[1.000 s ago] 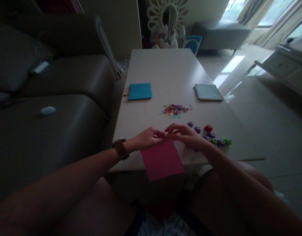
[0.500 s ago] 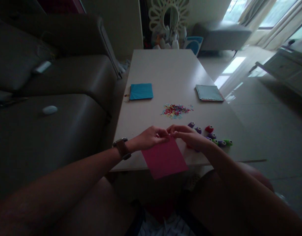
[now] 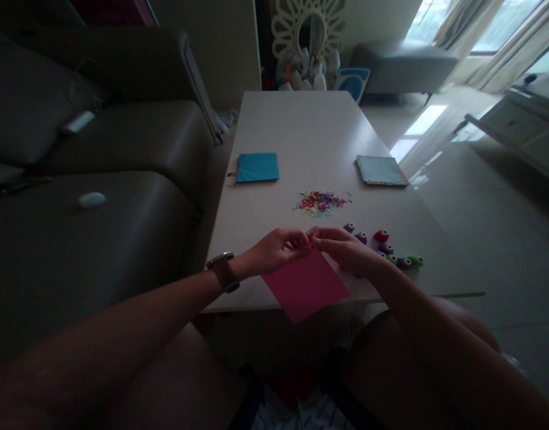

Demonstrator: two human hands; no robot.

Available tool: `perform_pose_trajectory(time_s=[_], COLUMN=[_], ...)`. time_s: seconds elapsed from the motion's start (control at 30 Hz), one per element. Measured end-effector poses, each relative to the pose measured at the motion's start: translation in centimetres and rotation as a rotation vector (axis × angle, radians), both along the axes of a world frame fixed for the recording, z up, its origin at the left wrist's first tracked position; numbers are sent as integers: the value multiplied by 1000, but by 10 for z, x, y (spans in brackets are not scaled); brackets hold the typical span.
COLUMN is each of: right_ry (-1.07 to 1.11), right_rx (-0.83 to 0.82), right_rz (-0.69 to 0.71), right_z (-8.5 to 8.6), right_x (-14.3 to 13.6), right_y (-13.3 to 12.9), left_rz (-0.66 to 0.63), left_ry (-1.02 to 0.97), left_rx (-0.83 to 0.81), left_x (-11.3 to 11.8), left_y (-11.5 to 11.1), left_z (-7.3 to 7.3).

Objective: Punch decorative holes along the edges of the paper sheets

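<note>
With left hand (image 3: pixel 281 249) and right hand (image 3: pixel 339 245) angled inward to near-meeting fingertips, pinches the far corner of a square pink paper sheet (image 3: pixel 307 286). Holds it on the body side of both, equally near each, without clear long axis, with one corner past the near edge of the desk (image 3: pixel 296 131). Has sequins (image 3: pixel 320 203) just beyond, eyed toys (image 3: pixel 385 248) beside the right hand.

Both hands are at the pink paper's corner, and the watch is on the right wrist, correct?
Wrong side: the head view shows the watch on the left wrist. The left hand and right hand are at a corner of the pink paper.
</note>
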State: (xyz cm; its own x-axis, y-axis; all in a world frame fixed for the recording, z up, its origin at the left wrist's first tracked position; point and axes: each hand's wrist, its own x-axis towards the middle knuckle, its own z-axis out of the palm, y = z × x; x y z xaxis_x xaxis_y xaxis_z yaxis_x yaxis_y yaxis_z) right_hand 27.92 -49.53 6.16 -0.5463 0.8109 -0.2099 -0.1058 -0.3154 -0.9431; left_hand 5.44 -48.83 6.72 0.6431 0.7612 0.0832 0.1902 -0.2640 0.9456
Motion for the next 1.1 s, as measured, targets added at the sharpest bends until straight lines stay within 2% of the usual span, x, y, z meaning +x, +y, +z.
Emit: perform_pose_trajectory(time_s=[0.23, 0.47, 0.93, 1.1], right_ry=[22, -36, -114, -113], right_rx=[-39, -20, 44, 6], right_rz=[-62, -91, -86, -64], right_z=[0, -3, -3, 0], right_x=[-1, -3, -3, -5], right_y=[1, 1, -1, -1], left_rz=[51, 110, 107, 90], left_ry=[4, -94, -49, -22], left_rx=[18, 22, 110, 165], left_x=[4, 8, 9, 9], left_y=[-7, -8, -7, -8], left_z=[8, 7, 13, 14])
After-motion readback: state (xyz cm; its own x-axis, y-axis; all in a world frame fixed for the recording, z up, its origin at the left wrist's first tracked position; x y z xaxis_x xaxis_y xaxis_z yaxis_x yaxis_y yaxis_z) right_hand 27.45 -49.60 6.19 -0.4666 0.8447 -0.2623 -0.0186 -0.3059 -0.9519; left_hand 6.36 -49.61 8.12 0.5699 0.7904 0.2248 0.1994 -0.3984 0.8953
